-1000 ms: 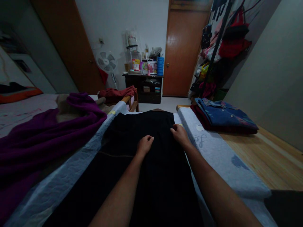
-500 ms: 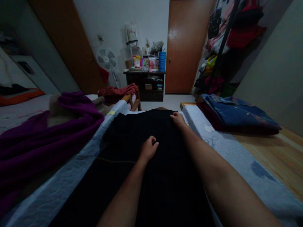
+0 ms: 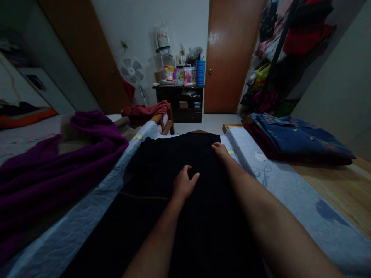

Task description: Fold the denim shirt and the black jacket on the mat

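Garment (image 3: 203,220): black, lengthwise away beneath both hands
Left hand (image 3: 184,183): thumb and fingers parted, empty
Right hand (image 3: 221,150): nearer far-right corner, fingertips together, hold unclear

Bedroom surroundings: purple blanket (image 3: 95,135), fan (image 3: 132,70) and door (image 3: 227,58).
Folded denim garment (image 3: 298,135) atop dark red cloth (image 3: 319,157); blue stacked containers (image 3: 200,73) standing on the dark cabinet (image 3: 178,96).
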`<action>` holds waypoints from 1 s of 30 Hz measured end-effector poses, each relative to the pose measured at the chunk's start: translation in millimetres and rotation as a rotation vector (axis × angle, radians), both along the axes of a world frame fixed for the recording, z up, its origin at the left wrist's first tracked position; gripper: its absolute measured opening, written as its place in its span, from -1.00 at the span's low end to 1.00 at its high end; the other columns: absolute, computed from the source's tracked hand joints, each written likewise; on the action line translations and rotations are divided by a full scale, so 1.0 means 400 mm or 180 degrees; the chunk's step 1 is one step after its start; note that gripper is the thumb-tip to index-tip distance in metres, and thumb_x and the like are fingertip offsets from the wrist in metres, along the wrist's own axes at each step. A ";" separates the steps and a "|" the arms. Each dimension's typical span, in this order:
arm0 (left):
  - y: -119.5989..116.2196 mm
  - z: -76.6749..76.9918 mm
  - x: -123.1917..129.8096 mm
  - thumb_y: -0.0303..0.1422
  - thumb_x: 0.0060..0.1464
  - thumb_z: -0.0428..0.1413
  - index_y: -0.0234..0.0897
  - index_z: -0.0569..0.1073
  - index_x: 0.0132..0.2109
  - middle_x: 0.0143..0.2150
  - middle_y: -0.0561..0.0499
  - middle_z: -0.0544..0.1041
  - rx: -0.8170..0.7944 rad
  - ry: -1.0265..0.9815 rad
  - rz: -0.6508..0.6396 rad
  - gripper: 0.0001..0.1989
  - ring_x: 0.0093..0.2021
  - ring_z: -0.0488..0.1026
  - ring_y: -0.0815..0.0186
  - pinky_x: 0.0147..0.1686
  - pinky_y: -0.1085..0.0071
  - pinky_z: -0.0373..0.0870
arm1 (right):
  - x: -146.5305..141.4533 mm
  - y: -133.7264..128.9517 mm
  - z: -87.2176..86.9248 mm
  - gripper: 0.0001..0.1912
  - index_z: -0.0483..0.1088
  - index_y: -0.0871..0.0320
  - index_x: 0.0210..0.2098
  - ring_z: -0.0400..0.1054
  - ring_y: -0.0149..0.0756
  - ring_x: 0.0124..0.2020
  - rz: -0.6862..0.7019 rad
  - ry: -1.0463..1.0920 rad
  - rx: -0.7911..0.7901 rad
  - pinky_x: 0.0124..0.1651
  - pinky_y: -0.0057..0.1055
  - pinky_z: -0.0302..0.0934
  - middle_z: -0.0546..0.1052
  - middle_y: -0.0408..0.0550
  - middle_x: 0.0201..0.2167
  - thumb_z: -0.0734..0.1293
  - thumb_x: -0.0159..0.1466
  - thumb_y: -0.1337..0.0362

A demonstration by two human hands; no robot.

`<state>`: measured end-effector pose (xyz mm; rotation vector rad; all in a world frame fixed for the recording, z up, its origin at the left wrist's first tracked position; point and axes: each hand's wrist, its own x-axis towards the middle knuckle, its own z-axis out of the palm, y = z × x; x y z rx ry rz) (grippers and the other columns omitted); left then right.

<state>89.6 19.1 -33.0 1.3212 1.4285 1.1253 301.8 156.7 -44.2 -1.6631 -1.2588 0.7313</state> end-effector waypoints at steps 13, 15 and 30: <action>0.004 0.029 -0.032 -0.47 -0.01 0.19 -0.19 0.32 0.13 -0.20 -0.08 0.55 -0.1550 -0.2278 -0.0813 -0.48 -0.30 0.52 0.27 -0.28 0.34 0.48 | 0.018 -0.003 -0.013 -0.85 0.35 0.15 -0.46 0.23 -0.39 -0.52 0.0228 0.0121 -0.0230 -0.42 -0.49 0.10 0.37 -0.22 -0.60 0.23 0.12 0.20; 0.007 0.024 -0.027 -0.47 0.01 0.18 -0.18 0.32 0.14 -0.21 -0.06 0.54 -0.1429 -0.2463 -0.0693 -0.48 -0.31 0.52 0.29 -0.28 0.35 0.48 | 0.021 0.000 -0.017 -0.85 0.34 0.15 -0.46 0.23 -0.39 -0.52 0.0221 0.0076 -0.0239 -0.41 -0.49 0.10 0.36 -0.22 -0.61 0.22 0.12 0.20; 0.010 0.025 -0.005 -0.47 0.10 0.08 -0.22 0.37 0.08 -0.15 -0.05 0.54 -0.1362 -0.3099 -0.0497 -0.63 -0.22 0.53 0.29 -0.15 0.31 0.47 | 0.028 0.007 -0.027 -0.84 0.36 0.15 -0.48 0.24 -0.35 -0.49 0.0167 -0.0094 -0.0221 -0.36 -0.45 0.10 0.37 -0.18 -0.59 0.22 0.12 0.21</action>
